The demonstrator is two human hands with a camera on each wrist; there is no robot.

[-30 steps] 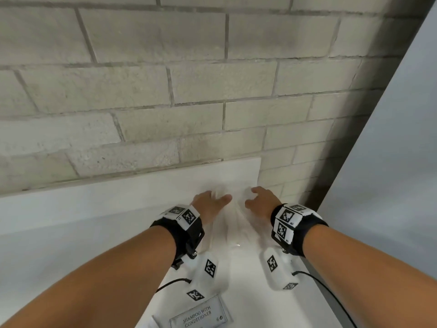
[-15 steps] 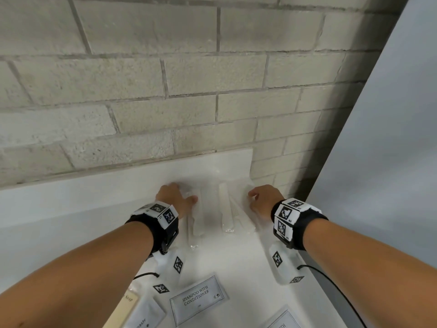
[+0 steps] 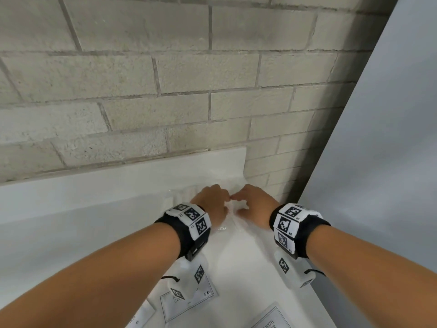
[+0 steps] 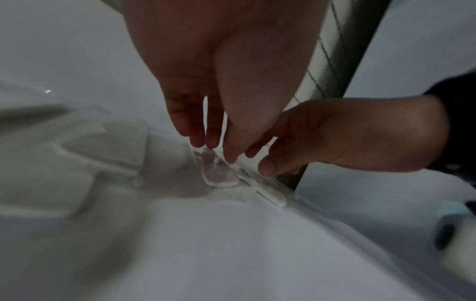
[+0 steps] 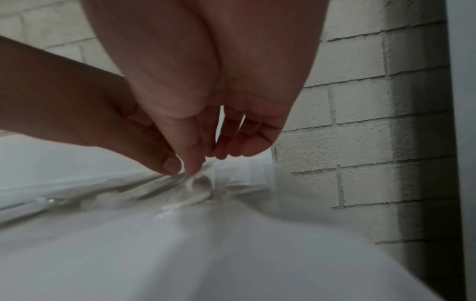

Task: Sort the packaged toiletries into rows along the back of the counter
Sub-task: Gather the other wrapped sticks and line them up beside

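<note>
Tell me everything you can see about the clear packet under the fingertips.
The clear packet is crinkly see-through plastic with a whitish sealed edge, lying flat on the white counter at its back right corner, among similar clear packets. Fingertips of the left hand and right hand meet on it. Its contents are too blurred to tell.

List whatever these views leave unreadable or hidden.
- Clear-wrapped packets, head view: contents washed out, both hands cover them.
- Left hand and right hand grip, wrist views: motion blur.
- Shampoo sachet label, head view: wrist camera hides it.
- Second sachet, head view: bottom edge cuts it.
</note>
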